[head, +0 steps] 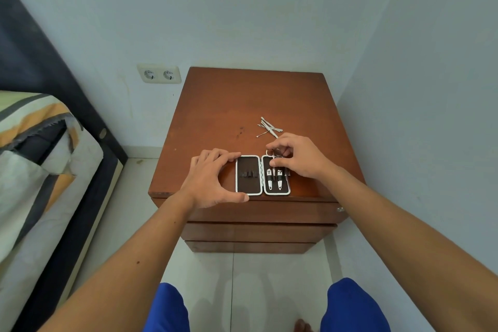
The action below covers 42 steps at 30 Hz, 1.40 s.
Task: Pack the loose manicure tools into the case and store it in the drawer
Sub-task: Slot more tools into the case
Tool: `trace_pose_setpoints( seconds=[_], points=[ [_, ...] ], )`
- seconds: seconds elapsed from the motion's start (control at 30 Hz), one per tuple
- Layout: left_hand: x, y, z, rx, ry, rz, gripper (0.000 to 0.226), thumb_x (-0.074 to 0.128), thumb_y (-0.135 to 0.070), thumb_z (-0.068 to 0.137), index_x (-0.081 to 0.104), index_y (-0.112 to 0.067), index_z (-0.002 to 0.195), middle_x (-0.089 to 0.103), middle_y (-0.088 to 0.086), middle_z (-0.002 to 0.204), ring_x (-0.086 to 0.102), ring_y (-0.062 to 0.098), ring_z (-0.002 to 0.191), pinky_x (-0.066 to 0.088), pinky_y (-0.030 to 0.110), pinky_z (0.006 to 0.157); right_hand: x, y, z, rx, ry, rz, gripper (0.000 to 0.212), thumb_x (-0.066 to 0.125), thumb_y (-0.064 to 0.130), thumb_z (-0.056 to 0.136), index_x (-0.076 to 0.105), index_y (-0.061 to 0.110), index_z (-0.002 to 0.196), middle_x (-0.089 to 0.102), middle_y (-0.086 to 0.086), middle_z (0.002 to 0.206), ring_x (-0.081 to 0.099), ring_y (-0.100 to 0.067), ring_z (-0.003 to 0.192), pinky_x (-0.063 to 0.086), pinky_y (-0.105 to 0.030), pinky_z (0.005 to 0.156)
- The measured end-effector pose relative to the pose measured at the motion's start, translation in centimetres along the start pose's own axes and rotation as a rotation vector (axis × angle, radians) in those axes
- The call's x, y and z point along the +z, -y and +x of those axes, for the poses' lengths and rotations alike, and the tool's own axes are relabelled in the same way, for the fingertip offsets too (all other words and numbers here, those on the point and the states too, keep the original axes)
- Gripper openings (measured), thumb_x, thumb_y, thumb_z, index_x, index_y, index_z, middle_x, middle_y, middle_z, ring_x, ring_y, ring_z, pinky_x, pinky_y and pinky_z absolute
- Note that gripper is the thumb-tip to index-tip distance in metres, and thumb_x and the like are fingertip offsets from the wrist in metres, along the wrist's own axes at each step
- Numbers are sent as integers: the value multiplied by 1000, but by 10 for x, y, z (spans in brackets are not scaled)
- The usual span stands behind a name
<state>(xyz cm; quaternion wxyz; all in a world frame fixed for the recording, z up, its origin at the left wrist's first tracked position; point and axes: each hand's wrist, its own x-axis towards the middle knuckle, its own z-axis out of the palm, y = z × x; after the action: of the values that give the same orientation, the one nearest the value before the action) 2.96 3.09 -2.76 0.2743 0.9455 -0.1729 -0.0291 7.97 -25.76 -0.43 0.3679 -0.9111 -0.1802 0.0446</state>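
A small dark manicure case (248, 188) with a white rim lies open flat near the front edge of a brown wooden nightstand (229, 105). Its right half holds two nail clippers (275, 178) under elastic loops. My left hand (213, 179) grips the case's left half, fingers on its top edge and thumb at its bottom corner. My right hand (295, 156) pinches small scissors (270, 153) over the top of the right half. A pile of loose metal tools (268, 128) lies behind my right hand.
The nightstand has stacked closed drawers (256, 232) below the top, with a small metal knob (340, 209) at the right. A bed (35, 159) stands at the left, a double wall socket (159, 74) behind, a wall close on the right.
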Motion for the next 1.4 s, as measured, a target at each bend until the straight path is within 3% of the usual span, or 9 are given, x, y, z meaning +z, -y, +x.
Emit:
trace_pose_setpoints(
  seconds=[0.27, 0.53, 0.67, 0.83, 0.97, 1.07, 1.2, 1.3, 1.4],
  points=[
    [0, 0, 0, 1, -4, 8, 106, 73, -86, 59, 43, -45, 151, 45, -21, 139, 32, 8, 130, 25, 36, 110, -4, 3, 2, 14, 57, -32, 42, 90, 26, 79, 78, 26, 119, 68, 3, 108, 63, -15, 95, 47, -13, 83],
    [1, 1, 0, 1, -2, -2, 106, 72, -87, 58, 43, -45, 151, 45, -21, 137, 32, 7, 130, 26, 37, 111, -7, 12, -9, 16, 91, -70, 37, 86, 29, 85, 77, 30, 121, 61, 11, 110, 64, -13, 102, 55, -32, 96],
    [0, 1, 0, 6, -2, 3, 106, 72, -88, 58, 43, -45, 151, 45, -21, 137, 33, 8, 130, 27, 39, 112, -6, 15, -22, 17, 78, -81, 61, 84, 48, 82, 70, 22, 135, 56, 13, 115, 59, -4, 108, 47, -22, 98],
    [0, 0, -1, 8, -4, 6, 105, 72, -87, 59, 43, -45, 151, 45, -20, 138, 33, 9, 130, 27, 39, 112, -1, 10, -36, -8, 114, -186, 82, 85, 56, 77, 60, 20, 146, 47, 13, 130, 44, -9, 127, 36, -25, 110],
    [0, 0, 0, -1, 5, -1, 106, 73, -87, 60, 42, -44, 152, 45, -19, 140, 32, 9, 130, 28, 40, 113, 0, 12, -40, -28, 138, -171, 69, 86, 50, 79, 65, 23, 139, 49, 12, 132, 38, -11, 127, 33, -26, 109],
    [-1, -1, -1, 2, 4, 3, 106, 74, -86, 59, 42, -45, 152, 45, -20, 139, 31, 8, 130, 28, 41, 114, -2, 12, -42, -3, 159, -122, 72, 89, 48, 76, 62, 27, 140, 52, 13, 133, 38, -12, 129, 33, -26, 107],
    [-1, -1, -1, 3, 1, 5, 106, 74, -86, 59, 43, -44, 152, 45, -20, 140, 32, 7, 131, 27, 41, 114, -5, 11, -42, 21, 159, -90, 73, 90, 49, 74, 62, 31, 138, 55, 17, 132, 41, -8, 126, 33, -14, 101],
    [-1, -1, -1, 8, 5, 6, 107, 72, -87, 60, 42, -44, 152, 45, -19, 140, 31, 8, 130, 27, 40, 113, -9, 13, -33, 65, 50, 17, 52, 87, 46, 80, 71, 32, 128, 62, 19, 125, 53, -5, 121, 40, -12, 98],
    [-1, -1, -1, 12, 3, 1, 107, 74, -86, 60, 42, -44, 153, 44, -19, 140, 31, 8, 130, 26, 38, 113, -13, 18, -8, 120, -178, 45, 20, 82, 34, 87, 79, 28, 107, 73, 10, 107, 65, -10, 95, 50, -25, 86]
  ],
)
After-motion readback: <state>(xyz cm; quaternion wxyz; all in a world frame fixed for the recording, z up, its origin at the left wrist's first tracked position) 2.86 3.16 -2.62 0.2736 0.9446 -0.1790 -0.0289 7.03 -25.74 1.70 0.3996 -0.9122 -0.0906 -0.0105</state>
